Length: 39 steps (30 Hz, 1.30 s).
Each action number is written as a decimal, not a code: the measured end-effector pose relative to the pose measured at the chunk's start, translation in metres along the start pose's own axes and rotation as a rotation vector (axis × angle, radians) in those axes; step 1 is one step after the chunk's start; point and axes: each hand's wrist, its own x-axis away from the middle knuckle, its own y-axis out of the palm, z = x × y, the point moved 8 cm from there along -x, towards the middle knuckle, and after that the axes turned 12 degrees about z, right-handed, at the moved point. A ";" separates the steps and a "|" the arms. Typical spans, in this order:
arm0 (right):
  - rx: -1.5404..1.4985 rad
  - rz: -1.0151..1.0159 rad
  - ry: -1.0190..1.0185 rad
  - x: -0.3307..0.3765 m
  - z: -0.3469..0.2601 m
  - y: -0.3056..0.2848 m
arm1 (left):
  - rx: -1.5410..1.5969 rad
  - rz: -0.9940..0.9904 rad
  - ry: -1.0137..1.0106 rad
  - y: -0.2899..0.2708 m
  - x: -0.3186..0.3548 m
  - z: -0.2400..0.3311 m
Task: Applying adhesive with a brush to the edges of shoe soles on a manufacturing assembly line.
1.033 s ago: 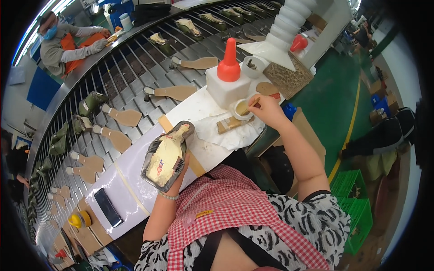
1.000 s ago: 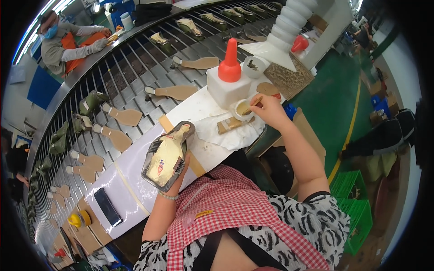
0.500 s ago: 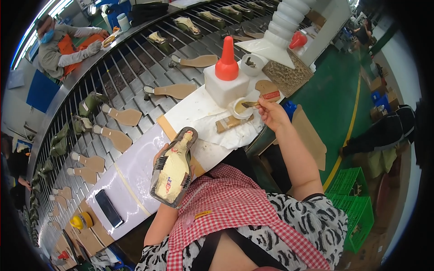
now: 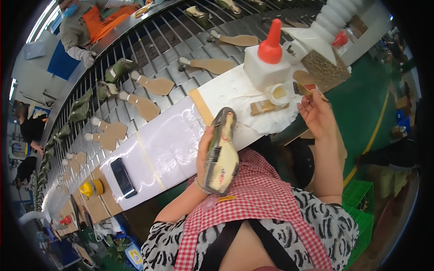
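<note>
My left hand (image 4: 204, 151) is closed round a dark green shoe upper on its last (image 4: 222, 165), held toe-to-heel nearly upright with its pale yellow underside showing. Metal-looking fasteners or bristly strips line its edge. In my right hand (image 4: 316, 115) is a small brush (image 4: 296, 88), gripped by its thin handle, the dark bristles pointing left. Those bristles are just right of a small white pot (image 4: 279, 93) with yellowish paste inside. A white square bottle (image 4: 264, 70) with a red cone cap stands behind the pot. In front of it lies a brown flat block (image 4: 269, 107) on crumpled white paper.
A slatted metal conveyor (image 4: 167, 77) curves past the bench, carrying insoles (image 4: 156, 84) and green shoe uppers (image 4: 120, 70). On the bench are a phone (image 4: 123, 177) and a yellow tape roll (image 4: 91, 187). A white duct hood (image 4: 312, 38) hangs at right. Across the conveyor sits a person (image 4: 86, 27).
My right hand has lifted the brush out of the pot and drawn it to the right. The held shoe has turned more upright. The whole view has shifted.
</note>
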 end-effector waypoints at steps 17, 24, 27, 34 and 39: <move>0.538 -0.590 -0.205 0.134 0.073 0.101 | -0.162 -0.158 0.331 0.009 0.009 0.035; 0.640 -0.611 -0.394 0.145 0.063 0.106 | -0.149 -0.145 0.304 0.007 0.007 0.034; 0.676 -0.741 -0.471 0.153 0.063 0.112 | -0.130 -0.144 0.292 0.007 0.005 0.035; 0.728 -0.730 -0.639 0.158 0.056 0.124 | -0.303 -0.028 0.274 -0.008 -0.002 0.030; 0.483 -0.691 -0.310 0.145 0.055 0.126 | -0.727 -0.247 0.417 -0.007 -0.028 0.048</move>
